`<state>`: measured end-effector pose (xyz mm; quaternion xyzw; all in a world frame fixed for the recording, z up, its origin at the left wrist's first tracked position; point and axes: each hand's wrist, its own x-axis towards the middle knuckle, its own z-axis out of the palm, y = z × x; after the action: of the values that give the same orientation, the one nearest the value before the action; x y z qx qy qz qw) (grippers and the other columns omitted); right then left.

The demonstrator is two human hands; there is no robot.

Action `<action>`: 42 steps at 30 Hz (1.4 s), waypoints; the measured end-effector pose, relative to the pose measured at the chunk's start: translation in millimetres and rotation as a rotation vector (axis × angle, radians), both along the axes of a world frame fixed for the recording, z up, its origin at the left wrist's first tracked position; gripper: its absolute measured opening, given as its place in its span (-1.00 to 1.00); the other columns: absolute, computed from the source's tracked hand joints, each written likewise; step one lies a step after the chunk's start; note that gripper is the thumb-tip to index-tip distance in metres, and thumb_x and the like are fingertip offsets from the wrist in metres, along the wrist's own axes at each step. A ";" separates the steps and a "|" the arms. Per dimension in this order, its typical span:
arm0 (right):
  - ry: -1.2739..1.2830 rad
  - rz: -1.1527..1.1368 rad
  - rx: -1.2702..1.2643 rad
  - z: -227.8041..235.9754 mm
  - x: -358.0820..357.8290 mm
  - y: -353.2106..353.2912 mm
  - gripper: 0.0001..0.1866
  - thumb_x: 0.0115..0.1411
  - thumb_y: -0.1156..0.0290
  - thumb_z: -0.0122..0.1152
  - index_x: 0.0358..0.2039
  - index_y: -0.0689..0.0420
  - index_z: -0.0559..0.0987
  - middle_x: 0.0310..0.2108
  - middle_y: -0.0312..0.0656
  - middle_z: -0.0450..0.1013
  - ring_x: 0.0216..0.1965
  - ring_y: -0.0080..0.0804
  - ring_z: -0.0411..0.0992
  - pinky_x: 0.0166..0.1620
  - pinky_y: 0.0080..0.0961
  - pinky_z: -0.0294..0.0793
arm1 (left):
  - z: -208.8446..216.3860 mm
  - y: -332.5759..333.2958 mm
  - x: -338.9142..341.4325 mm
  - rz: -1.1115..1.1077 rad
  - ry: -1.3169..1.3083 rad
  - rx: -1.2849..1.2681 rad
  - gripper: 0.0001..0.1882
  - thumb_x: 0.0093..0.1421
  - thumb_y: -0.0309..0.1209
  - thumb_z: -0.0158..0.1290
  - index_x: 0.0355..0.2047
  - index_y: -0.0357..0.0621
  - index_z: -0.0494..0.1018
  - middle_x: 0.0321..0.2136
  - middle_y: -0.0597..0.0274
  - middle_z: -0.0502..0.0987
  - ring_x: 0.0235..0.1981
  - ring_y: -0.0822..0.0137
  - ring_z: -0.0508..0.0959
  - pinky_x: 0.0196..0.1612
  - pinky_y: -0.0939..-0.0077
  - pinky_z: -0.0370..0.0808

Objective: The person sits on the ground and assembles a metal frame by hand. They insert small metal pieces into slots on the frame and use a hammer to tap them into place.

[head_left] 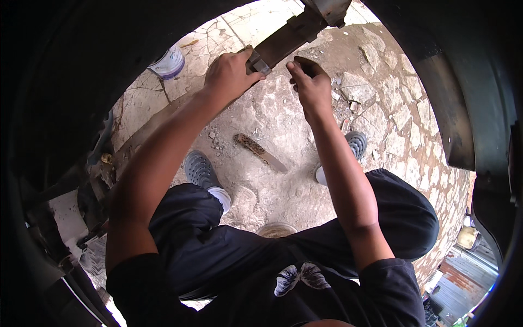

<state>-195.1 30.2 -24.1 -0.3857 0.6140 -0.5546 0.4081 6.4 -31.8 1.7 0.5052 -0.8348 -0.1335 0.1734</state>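
A dark, flat metal bar point(286, 41) slants down from the top of the view, with a bracket-like clamp point(260, 64) at its lower end. My left hand point(230, 72) is wrapped round that lower end, its thumb lying along the clamp. Just right of the bar, apart from it, is my right hand point(313, 90). Its thumb and fingers are pinched together, and the fingertips look dark. Whether something small sits between them is hidden.
On the dusty ground between my feet lies a long tool point(261, 152) with a brown speckled part and a flat pale end. A white and purple bucket point(169, 62) stands at the far left. Large dark curved panels point(452, 109) surround the view. Paving stones point(400, 117) cover the right side.
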 end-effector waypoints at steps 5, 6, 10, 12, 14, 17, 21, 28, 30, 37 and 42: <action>0.375 -0.180 0.060 -6.8 28.6 -25.7 -0.34 0.05 0.02 0.59 -0.11 0.35 0.58 -0.29 0.08 0.64 -0.24 -0.15 0.64 -0.10 -0.32 0.58 | -15.1 0.6 6.5 0.011 0.073 -0.073 -0.22 0.04 0.00 0.42 0.17 -0.23 0.51 -0.30 -0.21 0.67 -0.24 -0.14 0.70 -0.12 0.13 0.63; 0.449 -0.201 0.141 -2.6 36.3 -25.0 -0.29 0.02 -0.02 0.61 -0.11 0.36 0.56 -0.30 0.10 0.64 -0.24 -0.11 0.64 -0.08 -0.30 0.58 | -17.0 1.0 9.4 0.020 0.073 -0.051 -0.21 0.04 0.00 0.42 0.17 -0.24 0.51 -0.30 -0.22 0.67 -0.23 -0.13 0.70 -0.12 0.13 0.63; 0.205 -0.123 0.268 -8.7 25.0 -31.3 -0.17 -0.07 -0.11 0.63 -0.06 0.36 0.53 -0.24 0.13 0.64 -0.16 -0.05 0.65 -0.03 -0.25 0.59 | -10.0 3.5 2.2 0.029 0.098 -0.022 -0.20 0.01 -0.01 0.44 0.16 -0.24 0.52 -0.30 -0.21 0.67 -0.23 -0.11 0.70 -0.13 0.15 0.63; 0.293 -0.039 0.252 -9.2 24.8 -47.0 -0.14 -0.07 -0.12 0.63 -0.02 0.38 0.54 -0.20 0.13 0.64 -0.11 -0.06 0.65 0.00 -0.26 0.58 | -7.4 1.4 0.3 0.035 0.079 -0.002 -0.29 0.02 -0.05 0.43 0.10 -0.20 0.55 -0.30 -0.16 0.69 -0.20 -0.07 0.71 -0.09 0.15 0.64; 0.376 -0.011 0.256 -5.1 31.4 -51.4 -0.13 -0.07 -0.12 0.62 0.01 0.37 0.57 -0.17 0.13 0.65 -0.08 -0.06 0.65 0.03 -0.28 0.57 | -2.8 0.6 1.3 0.048 0.058 0.031 -0.35 0.03 -0.07 0.42 0.05 -0.16 0.57 -0.31 -0.13 0.69 -0.19 -0.04 0.72 -0.08 0.15 0.65; 0.401 -0.043 0.288 -6.5 34.1 -49.6 -0.20 -0.04 -0.12 0.59 -0.01 0.34 0.63 -0.16 0.10 0.66 -0.05 -0.06 0.64 0.05 -0.31 0.56 | 2.6 1.6 1.2 0.056 0.054 0.064 -0.40 0.03 -0.08 0.42 0.01 -0.13 0.58 -0.33 -0.12 0.69 -0.22 -0.04 0.72 -0.10 0.15 0.65; 0.242 -0.011 0.298 -20.9 31.7 -47.9 -0.32 0.01 -0.10 0.57 -0.13 0.29 0.70 -0.19 0.04 0.68 -0.07 -0.10 0.65 0.03 -0.32 0.55 | 2.8 -1.2 1.8 0.047 0.062 0.052 -0.42 0.03 -0.10 0.42 -0.01 -0.13 0.59 -0.35 -0.11 0.70 -0.24 -0.05 0.73 -0.12 0.15 0.66; 0.045 0.002 0.420 -7.0 36.7 -51.9 -0.37 0.02 -0.09 0.58 -0.24 0.31 0.73 -0.32 -0.03 0.66 -0.35 -0.25 0.60 -0.22 -0.32 0.54 | -1.9 -2.4 -0.5 0.045 0.053 0.050 -0.40 0.01 -0.04 0.44 -0.05 -0.16 0.60 -0.38 -0.17 0.67 -0.24 -0.13 0.70 -0.12 0.10 0.64; -0.005 0.014 0.433 -9.5 30.6 -41.7 -0.31 0.00 -0.11 0.60 -0.22 0.35 0.70 -0.40 -0.06 0.62 -0.46 -0.31 0.53 -0.33 -0.34 0.51 | 3.9 -3.0 -0.6 0.041 0.036 0.083 -0.33 0.01 -0.02 0.43 0.03 -0.17 0.59 -0.34 -0.20 0.67 -0.21 -0.12 0.70 -0.08 0.12 0.63; -0.042 0.017 0.425 -4.7 32.4 -34.4 0.11 -0.14 -0.11 0.71 0.16 0.55 0.43 -0.30 0.08 0.60 -0.47 -0.25 0.55 -0.34 -0.33 0.55 | 20.6 -5.1 11.4 0.026 -0.020 0.176 -0.31 -0.04 0.08 0.44 -0.01 -0.12 0.65 -0.32 -0.13 0.69 -0.20 -0.08 0.71 -0.07 0.18 0.63; 0.302 -0.061 0.323 -26.1 30.3 -51.4 -0.05 -0.10 -0.26 0.59 -0.01 0.41 0.62 -0.18 0.11 0.64 -0.10 -0.04 0.62 0.02 -0.25 0.54 | 7.1 -14.0 1.2 0.013 0.015 0.125 -0.35 -0.07 0.06 0.45 -0.05 -0.06 0.65 -0.34 -0.11 0.69 -0.22 -0.08 0.71 -0.09 0.18 0.62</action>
<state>-164.7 -21.2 -50.3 -0.3753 0.7603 -0.3971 0.3512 7.6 -45.7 8.7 0.5195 -0.8201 -0.1881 0.1486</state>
